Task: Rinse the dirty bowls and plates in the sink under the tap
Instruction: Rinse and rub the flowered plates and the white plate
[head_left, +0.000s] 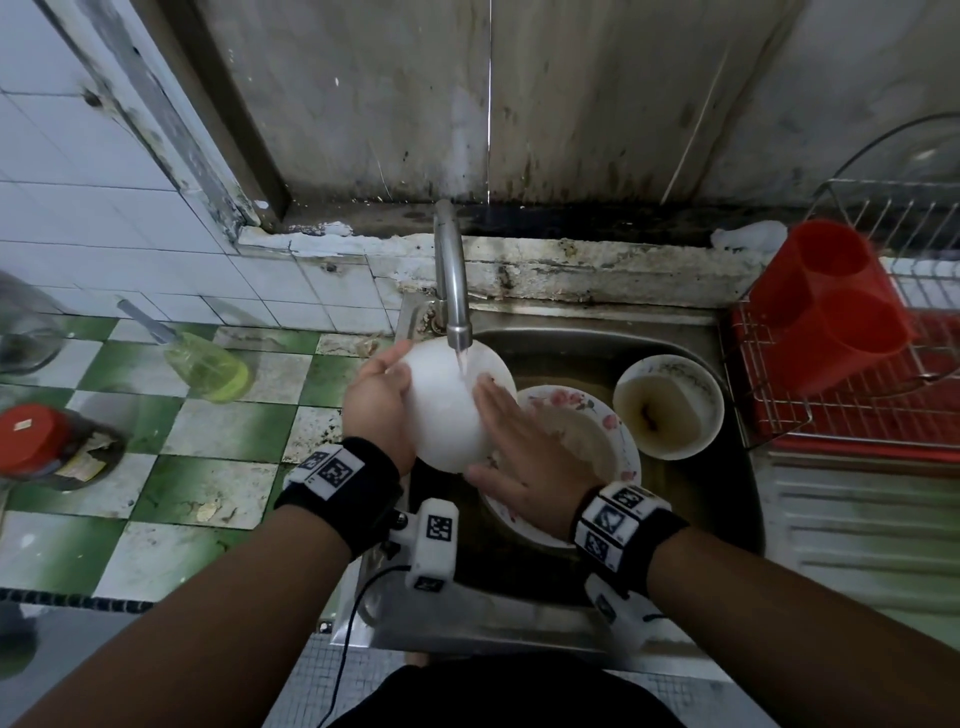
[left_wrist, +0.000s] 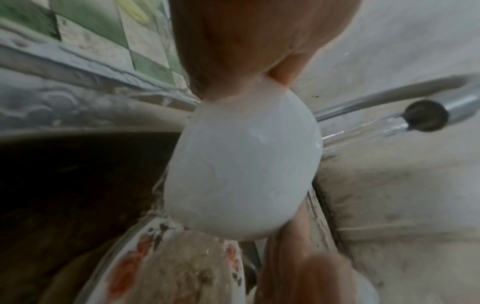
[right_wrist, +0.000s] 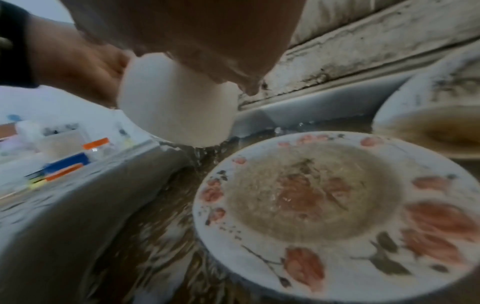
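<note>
No legible text — only coded wrist markers (head_left: 332, 470)

Inside of the held white ceramic bowl (head_left: 451, 410) hidden; flowered plate (head_left: 621, 447) partly covered by right hand (head_left: 524, 457).

We hold a bowl (head_left: 447, 410) under the tap (head_left: 451, 275) above the sink (head_left: 737, 467), our left hand (head_left: 379, 400) on its left side, our right hand (head_left: 524, 447) on its right. Below it lies a plate (head_left: 613, 426); another bowl (head_left: 670, 405) sits to the right. A rack (head_left: 883, 395) stands right of the sink, a bottle (head_left: 208, 364) left.
</note>
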